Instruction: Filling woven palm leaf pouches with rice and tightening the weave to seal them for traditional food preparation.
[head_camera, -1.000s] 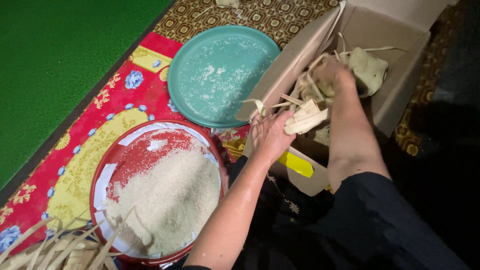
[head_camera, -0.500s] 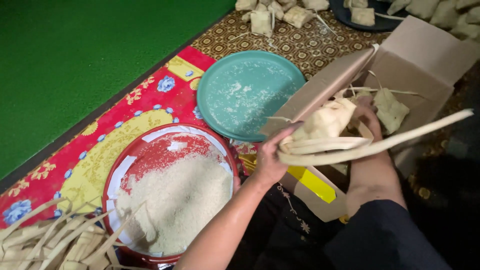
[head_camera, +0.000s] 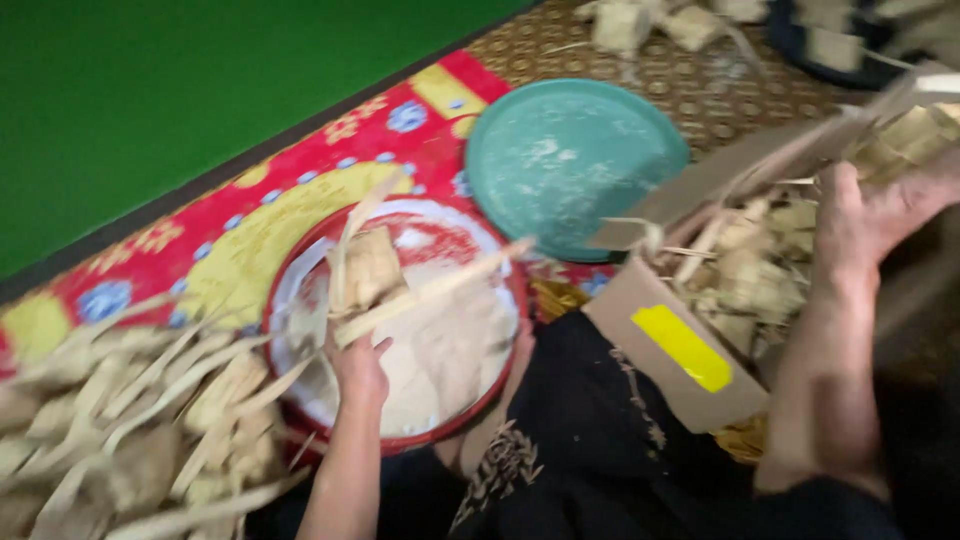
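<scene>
A woven leaf pouch (head_camera: 368, 268) is gripped by the left hand (head_camera: 358, 368) over the rice bowl (head_camera: 300, 290). It is best kept upright above the rice. The right hand (head_camera: 870, 215) is clenched on more pouches in the cardboard box (head_camera: 680, 350), right.

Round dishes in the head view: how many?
2. A red-rimmed round tray of white rice sits under the left hand; an empty teal round plate lies beyond it, beside the cardboard box. A dark dish at the top edge is too blurred to count.

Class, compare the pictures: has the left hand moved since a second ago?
Yes. The left hand, holding a woven leaf pouch, has gone from the cardboard box to over the red bowl of rice.
</scene>
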